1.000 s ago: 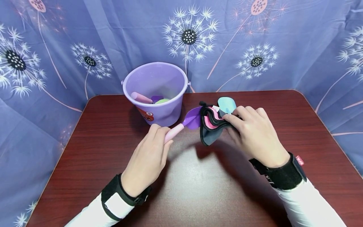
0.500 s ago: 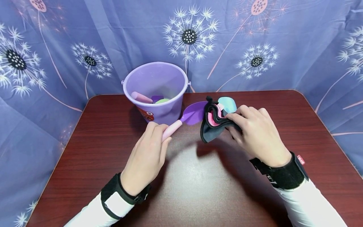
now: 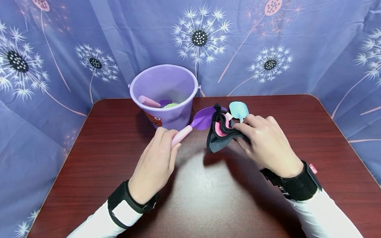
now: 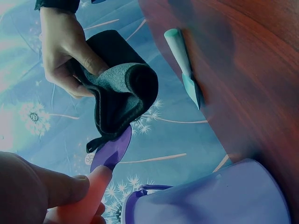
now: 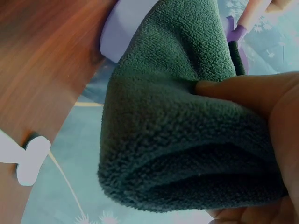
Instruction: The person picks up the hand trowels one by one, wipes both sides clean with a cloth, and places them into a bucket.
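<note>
My left hand grips the pink handle of a toy shovel, and its purple blade points to the right. My right hand pinches a folded grey cloth with black edging and pink layers inside. The cloth lies across the blade's far part and hides some of it, with a little of the tip showing beyond. In the right wrist view the fuzzy cloth fills the middle, the thumb pressed into its fold. From the left wrist, the cloth overlaps the end of the purple blade.
A purple bucket stands at the back left with a pink handle and purple and green pieces inside. Behind my right hand lies a light blue toy shovel on the brown table. A blue dandelion-print curtain hangs behind.
The shovel shifted slightly away from me, then stayed nearly still. The cloth moved a little right, then back left along the blade, uncovering more of the light blue shovel.
</note>
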The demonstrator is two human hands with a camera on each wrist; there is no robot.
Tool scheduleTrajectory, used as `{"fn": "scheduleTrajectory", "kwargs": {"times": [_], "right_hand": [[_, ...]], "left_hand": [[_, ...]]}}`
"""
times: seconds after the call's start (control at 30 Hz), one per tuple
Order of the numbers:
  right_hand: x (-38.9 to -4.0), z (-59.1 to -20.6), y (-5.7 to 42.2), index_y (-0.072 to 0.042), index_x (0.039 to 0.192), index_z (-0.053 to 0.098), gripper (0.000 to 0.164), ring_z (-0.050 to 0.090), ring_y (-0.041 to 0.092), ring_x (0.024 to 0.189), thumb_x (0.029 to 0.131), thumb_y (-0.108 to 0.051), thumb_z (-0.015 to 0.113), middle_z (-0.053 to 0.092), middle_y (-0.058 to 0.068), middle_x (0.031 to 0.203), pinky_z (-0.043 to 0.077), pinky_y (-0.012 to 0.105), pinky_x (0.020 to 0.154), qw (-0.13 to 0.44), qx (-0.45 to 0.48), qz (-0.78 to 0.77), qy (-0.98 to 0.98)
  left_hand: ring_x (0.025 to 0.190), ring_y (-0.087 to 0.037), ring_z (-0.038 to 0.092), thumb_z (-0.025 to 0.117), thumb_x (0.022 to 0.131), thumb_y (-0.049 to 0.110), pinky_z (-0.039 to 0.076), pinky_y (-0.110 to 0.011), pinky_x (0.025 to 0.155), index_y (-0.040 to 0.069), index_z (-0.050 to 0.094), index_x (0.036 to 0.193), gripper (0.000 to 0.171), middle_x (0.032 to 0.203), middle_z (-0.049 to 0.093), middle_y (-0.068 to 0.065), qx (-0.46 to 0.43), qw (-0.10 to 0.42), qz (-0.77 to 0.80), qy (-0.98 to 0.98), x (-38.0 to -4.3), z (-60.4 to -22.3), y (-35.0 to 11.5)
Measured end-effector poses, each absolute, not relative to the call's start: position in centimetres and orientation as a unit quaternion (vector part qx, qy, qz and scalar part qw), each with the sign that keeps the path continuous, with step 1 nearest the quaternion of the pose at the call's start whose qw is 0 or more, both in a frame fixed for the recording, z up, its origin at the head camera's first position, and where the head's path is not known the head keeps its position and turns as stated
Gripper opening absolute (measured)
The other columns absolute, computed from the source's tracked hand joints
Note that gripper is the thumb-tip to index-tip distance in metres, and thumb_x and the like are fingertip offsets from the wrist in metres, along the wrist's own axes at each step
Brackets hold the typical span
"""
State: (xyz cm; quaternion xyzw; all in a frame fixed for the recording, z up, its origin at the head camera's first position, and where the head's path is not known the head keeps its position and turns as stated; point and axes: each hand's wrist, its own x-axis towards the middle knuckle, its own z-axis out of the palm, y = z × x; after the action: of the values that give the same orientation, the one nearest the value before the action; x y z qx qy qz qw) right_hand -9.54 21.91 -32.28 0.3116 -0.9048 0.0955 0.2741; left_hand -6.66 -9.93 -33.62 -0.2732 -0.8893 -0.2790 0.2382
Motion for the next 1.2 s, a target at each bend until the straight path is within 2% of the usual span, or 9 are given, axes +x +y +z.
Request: {"fn": "scheduleTrajectory", "kwargs": {"times": [0.17,0.33,0.7,1.2], "right_hand": [[-9.3,-32.5,21.3,-0.009,0.109,0.078,0.025,0.054,0.024,0.07,0.086,-0.017,0.083,0.058,0.003,0.088,0.033,0.041,0.064,0.263,0.325,0.094,-0.903],[-9.1,-32.8,20.9,-0.008,0.11,0.078,0.03,0.052,0.023,0.069,0.084,-0.02,0.087,0.056,0.003,0.088,0.032,0.041,0.065,0.248,0.34,0.086,-0.903],[-8.8,-33.1,20.3,-0.01,0.106,0.076,0.024,0.047,0.021,0.073,0.084,-0.017,0.083,0.05,0.002,0.084,0.03,0.039,0.067,0.219,0.372,0.072,-0.899],[-8.3,-33.0,19.8,-0.01,0.108,0.077,0.031,0.051,0.023,0.076,0.083,-0.024,0.089,0.053,0.003,0.088,0.031,0.041,0.067,0.223,0.396,0.053,-0.889]], "left_hand": [[0.082,-0.025,0.055,0.071,0.102,0.008,0.053,-0.038,0.076,-0.001,0.061,0.122,0.024,0.099,0.052,-0.01,-0.273,0.234,-0.272,-0.893,-6.6,-33.8,-9.8],[0.083,-0.026,0.054,0.069,0.103,0.009,0.053,-0.039,0.075,-0.001,0.061,0.123,0.024,0.099,0.052,-0.011,-0.274,0.228,-0.265,-0.896,-6.5,-33.9,-9.7],[0.086,-0.026,0.057,0.068,0.104,0.01,0.055,-0.039,0.073,-0.001,0.061,0.126,0.026,0.102,0.054,-0.01,-0.288,0.227,-0.243,-0.898,-6.4,-34.4,-9.3],[0.087,-0.026,0.057,0.07,0.103,0.01,0.055,-0.039,0.072,-0.001,0.062,0.124,0.025,0.103,0.054,-0.009,-0.304,0.22,-0.244,-0.894,-6.2,-34.5,-9.0]]}}
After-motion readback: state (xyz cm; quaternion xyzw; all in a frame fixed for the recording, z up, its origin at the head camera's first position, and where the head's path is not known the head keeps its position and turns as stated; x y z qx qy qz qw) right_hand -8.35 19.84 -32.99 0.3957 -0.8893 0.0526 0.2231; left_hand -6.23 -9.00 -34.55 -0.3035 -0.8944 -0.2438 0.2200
